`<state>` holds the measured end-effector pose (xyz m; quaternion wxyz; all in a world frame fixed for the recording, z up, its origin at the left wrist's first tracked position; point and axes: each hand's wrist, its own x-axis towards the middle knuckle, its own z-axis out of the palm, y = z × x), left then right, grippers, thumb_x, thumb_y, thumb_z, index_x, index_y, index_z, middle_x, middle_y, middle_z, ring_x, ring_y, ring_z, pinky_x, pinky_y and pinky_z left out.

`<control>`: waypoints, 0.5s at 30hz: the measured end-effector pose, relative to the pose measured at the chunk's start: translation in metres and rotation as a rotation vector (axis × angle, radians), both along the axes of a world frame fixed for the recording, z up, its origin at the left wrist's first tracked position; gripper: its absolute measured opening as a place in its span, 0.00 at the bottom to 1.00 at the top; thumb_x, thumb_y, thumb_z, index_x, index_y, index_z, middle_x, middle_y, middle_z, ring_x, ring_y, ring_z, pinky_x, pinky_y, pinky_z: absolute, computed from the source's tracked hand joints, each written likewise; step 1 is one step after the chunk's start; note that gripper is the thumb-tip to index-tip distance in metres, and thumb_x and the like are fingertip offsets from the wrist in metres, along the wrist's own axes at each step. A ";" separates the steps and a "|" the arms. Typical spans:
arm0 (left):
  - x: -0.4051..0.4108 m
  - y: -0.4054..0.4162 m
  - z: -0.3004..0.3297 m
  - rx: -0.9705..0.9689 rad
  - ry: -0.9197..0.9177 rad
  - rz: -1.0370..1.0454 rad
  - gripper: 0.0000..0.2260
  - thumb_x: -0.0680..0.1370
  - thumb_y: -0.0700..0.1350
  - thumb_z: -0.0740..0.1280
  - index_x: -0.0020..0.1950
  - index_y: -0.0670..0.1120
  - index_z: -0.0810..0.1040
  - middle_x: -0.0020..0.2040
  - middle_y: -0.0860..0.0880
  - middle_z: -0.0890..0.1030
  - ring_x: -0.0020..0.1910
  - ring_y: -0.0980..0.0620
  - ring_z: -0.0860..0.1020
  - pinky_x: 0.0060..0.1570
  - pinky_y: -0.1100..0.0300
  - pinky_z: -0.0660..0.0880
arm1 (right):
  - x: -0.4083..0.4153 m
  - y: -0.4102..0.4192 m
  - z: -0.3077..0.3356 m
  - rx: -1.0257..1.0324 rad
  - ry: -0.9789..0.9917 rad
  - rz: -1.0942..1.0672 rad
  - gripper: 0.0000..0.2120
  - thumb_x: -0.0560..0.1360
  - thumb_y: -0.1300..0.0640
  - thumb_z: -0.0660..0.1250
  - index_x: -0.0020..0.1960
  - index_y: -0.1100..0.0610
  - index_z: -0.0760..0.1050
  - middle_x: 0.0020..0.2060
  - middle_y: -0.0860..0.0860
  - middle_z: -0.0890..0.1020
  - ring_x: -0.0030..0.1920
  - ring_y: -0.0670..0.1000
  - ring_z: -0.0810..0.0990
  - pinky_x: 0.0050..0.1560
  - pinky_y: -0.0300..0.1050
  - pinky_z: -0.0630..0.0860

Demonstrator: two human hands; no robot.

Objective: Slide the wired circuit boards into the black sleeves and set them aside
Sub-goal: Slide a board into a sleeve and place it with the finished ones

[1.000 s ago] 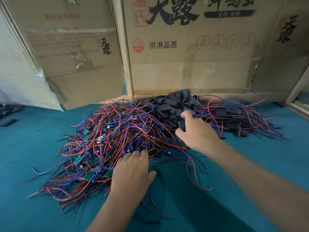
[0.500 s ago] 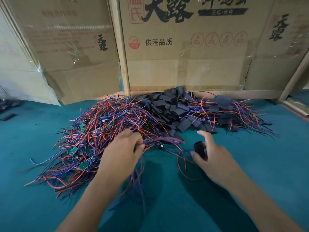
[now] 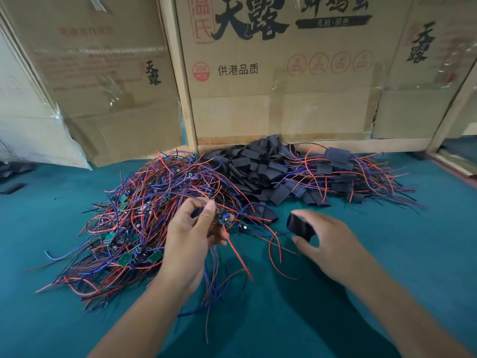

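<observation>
A tangled heap of wired circuit boards point(image 3: 144, 210) with red, blue and black wires lies on the left of the teal surface. My left hand point(image 3: 192, 236) pinches one wired board point(image 3: 224, 220) lifted at the heap's right edge, its wires trailing down. My right hand point(image 3: 333, 244) holds a black sleeve point(image 3: 299, 226) between thumb and fingers, a short gap to the right of the board. A pile of loose black sleeves point(image 3: 258, 166) sits behind, and sleeved boards with wires point(image 3: 343, 174) lie at the right.
Cardboard boxes point(image 3: 258, 73) stand against the back, behind a wooden frame point(image 3: 185, 99). A plastic-wrapped white panel point(image 3: 31, 130) leans at the left. A stray dark piece point(image 3: 13, 187) lies at the far left on the teal mat point(image 3: 387, 254).
My right hand came back from the sleeve pile holding one black sleeve. My left hand lifted a wired board out of the heap's edge, and both hands have drawn closer together.
</observation>
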<state>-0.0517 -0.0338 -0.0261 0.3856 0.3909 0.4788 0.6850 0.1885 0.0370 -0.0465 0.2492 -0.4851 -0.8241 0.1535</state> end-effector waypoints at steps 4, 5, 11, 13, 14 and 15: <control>0.006 0.001 -0.006 -0.026 -0.041 -0.059 0.04 0.81 0.45 0.65 0.48 0.47 0.78 0.44 0.40 0.77 0.30 0.52 0.74 0.30 0.63 0.74 | -0.001 -0.001 0.002 0.022 -0.010 0.055 0.21 0.76 0.45 0.69 0.67 0.43 0.70 0.55 0.42 0.78 0.55 0.47 0.76 0.57 0.48 0.74; 0.007 0.001 -0.006 -0.023 -0.062 -0.087 0.04 0.80 0.45 0.66 0.50 0.47 0.80 0.44 0.41 0.76 0.30 0.53 0.74 0.31 0.64 0.74 | -0.001 -0.001 0.001 0.025 -0.025 0.068 0.21 0.76 0.44 0.70 0.67 0.43 0.70 0.55 0.42 0.78 0.55 0.46 0.76 0.57 0.48 0.74; 0.011 -0.001 -0.005 0.009 -0.211 -0.230 0.11 0.79 0.44 0.65 0.59 0.43 0.80 0.48 0.40 0.82 0.35 0.53 0.76 0.36 0.63 0.77 | -0.001 -0.001 -0.003 0.036 -0.092 0.087 0.21 0.75 0.41 0.69 0.65 0.43 0.71 0.56 0.40 0.78 0.56 0.45 0.75 0.58 0.45 0.74; 0.011 -0.002 -0.005 0.015 -0.219 -0.244 0.10 0.80 0.44 0.64 0.57 0.43 0.81 0.49 0.41 0.82 0.35 0.53 0.76 0.36 0.63 0.77 | -0.002 -0.001 -0.002 0.037 -0.092 0.084 0.17 0.75 0.41 0.69 0.61 0.43 0.72 0.53 0.39 0.78 0.54 0.45 0.76 0.55 0.43 0.73; 0.012 -0.003 -0.004 0.022 -0.214 -0.246 0.09 0.80 0.44 0.64 0.54 0.43 0.82 0.49 0.42 0.81 0.35 0.54 0.75 0.36 0.63 0.76 | -0.002 -0.002 -0.001 0.031 -0.079 0.083 0.15 0.75 0.41 0.70 0.58 0.44 0.73 0.50 0.38 0.78 0.51 0.44 0.76 0.52 0.42 0.72; 0.013 -0.003 -0.004 0.034 -0.207 -0.239 0.08 0.80 0.44 0.64 0.52 0.44 0.82 0.49 0.43 0.81 0.34 0.54 0.74 0.35 0.64 0.75 | -0.003 -0.004 0.000 0.013 -0.047 0.081 0.13 0.74 0.41 0.70 0.54 0.45 0.73 0.47 0.38 0.78 0.48 0.44 0.75 0.49 0.41 0.72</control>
